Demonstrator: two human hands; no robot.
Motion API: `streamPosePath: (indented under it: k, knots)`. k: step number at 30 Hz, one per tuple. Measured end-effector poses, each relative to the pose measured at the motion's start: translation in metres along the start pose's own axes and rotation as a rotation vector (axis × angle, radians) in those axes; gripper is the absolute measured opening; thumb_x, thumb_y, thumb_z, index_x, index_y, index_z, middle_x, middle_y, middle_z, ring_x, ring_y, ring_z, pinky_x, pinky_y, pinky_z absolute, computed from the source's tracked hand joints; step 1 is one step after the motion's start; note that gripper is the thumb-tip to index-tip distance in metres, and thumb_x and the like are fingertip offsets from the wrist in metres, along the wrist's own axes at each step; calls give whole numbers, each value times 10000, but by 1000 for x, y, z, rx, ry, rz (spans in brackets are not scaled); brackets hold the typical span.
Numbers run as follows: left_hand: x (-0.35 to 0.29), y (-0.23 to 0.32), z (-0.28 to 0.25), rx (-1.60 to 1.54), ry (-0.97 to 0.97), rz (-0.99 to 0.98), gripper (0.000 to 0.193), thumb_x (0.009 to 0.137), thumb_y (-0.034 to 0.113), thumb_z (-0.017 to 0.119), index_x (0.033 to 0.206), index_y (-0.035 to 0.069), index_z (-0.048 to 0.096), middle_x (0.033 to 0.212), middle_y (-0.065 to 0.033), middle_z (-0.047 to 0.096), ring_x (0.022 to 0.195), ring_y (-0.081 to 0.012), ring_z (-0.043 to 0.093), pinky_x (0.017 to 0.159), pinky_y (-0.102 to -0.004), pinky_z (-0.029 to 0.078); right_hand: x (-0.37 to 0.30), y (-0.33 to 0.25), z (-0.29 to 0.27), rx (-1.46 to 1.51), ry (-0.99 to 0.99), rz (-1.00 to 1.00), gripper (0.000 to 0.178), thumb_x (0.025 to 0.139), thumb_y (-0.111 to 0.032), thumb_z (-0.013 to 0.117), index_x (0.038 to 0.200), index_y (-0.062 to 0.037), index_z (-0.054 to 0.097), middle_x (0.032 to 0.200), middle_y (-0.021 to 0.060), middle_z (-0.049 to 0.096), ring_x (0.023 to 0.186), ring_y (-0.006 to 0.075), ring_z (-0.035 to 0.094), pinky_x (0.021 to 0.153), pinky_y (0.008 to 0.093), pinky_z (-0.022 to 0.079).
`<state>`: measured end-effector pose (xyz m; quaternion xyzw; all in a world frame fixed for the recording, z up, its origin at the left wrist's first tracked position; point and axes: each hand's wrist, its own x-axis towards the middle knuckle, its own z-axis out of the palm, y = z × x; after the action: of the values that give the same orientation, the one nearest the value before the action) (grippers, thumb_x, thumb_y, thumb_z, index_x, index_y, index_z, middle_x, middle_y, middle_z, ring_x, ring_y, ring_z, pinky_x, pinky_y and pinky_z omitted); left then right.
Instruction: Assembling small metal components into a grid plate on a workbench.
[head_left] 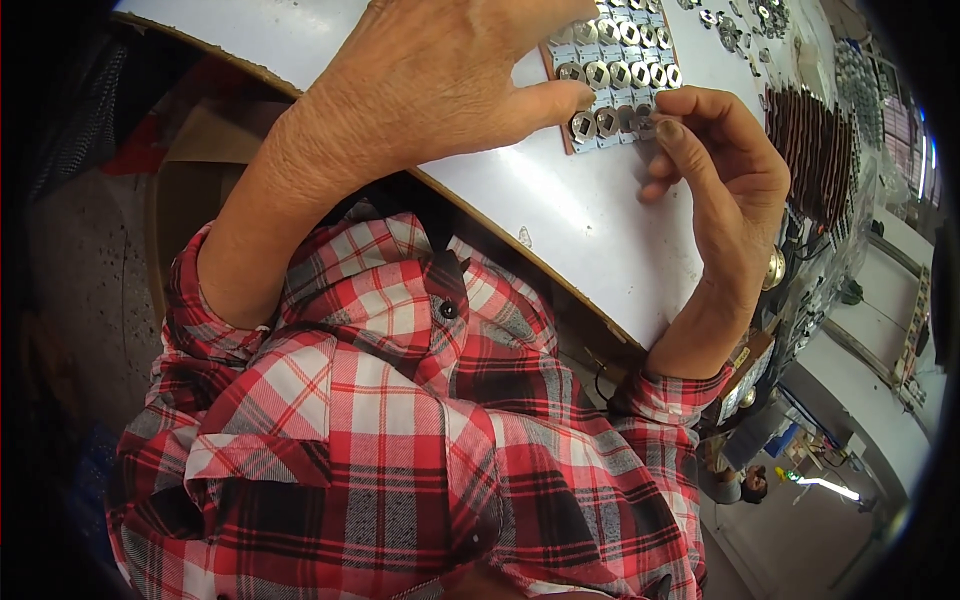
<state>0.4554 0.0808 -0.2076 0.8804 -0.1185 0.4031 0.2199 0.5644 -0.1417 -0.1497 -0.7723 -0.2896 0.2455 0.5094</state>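
Note:
A flat blue-grey panel with a brown edge [568, 136] carries rows of small round metal pieces [620, 74], each with a dark diamond-shaped hole. My left hand [440, 85] reaches across from the left with thumb and fingers apart. Its thumb tip rests at the panel's left side, beside the nearer rows; the other fingertips run out past the top of the picture. At the near right corner of the panel, my right hand [715, 150] pinches a small shiny metal piece [648, 117] between thumb and forefinger. The fingers partly cover that piece and the end of the nearest row.
Loose metal parts [735, 35] lie scattered on the white tabletop [560, 210] at the far right. Stacked brown strips [815, 150] stand along the right side. A small clear scrap [525, 236] lies by the table's front edge. Another person [752, 486] is in the right background.

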Motion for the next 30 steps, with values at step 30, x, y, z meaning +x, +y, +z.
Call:
streamPosePath:
  k: [30]
  knots:
    - [6, 2, 0, -57, 3, -66, 475, 781, 256, 818, 1141, -19, 675, 1275, -247, 606, 1261, -421, 550, 1067, -497, 424, -2, 1, 8, -353, 11, -92, 288, 891, 31, 747, 1176, 21, 702, 984, 48, 717, 897, 90, 665, 823, 243, 557]
